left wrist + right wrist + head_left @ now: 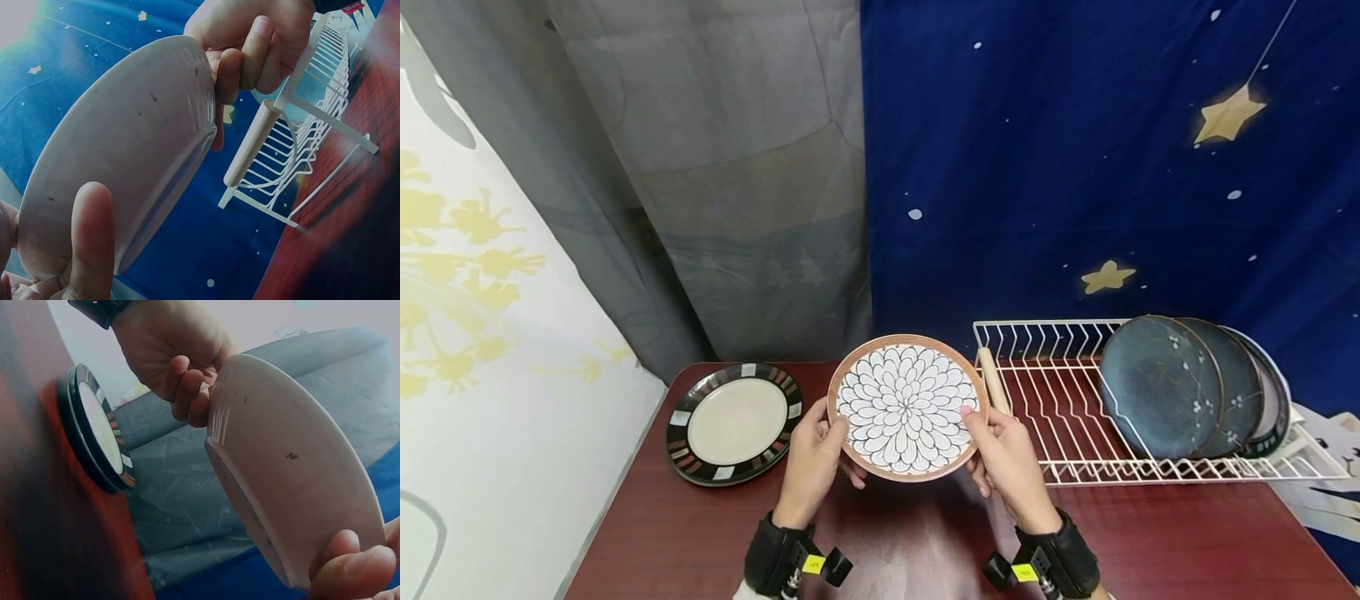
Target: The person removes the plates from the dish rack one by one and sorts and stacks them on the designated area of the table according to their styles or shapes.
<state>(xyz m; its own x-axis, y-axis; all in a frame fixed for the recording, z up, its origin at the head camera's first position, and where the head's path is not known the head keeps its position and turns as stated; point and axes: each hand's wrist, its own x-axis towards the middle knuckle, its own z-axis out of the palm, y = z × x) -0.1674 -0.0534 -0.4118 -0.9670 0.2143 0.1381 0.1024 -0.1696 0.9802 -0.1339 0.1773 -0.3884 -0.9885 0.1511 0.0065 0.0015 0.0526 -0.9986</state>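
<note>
Both hands hold up a round plate [910, 408] with a white petal pattern and an orange-brown rim, its face turned toward the head camera. My left hand [812, 454] grips the left edge, thumb on the front and fingers behind. On the opposite edge my right hand [1009, 462] grips in the same way, thumb over the rim. The wrist views show the plate's pale underside [125, 131], marked with small dark specks. Left of the left hand, a black-rimmed plate [737, 423] with a cream centre lies on the table, stacked on another in the right wrist view.
A white wire dish rack [1060, 408] with a wooden handle [992, 381] stands on the right of the dark red table [910, 542]. Several plates, including a blue-grey plate [1159, 387], stand upright at its right end. Grey and blue curtains hang behind.
</note>
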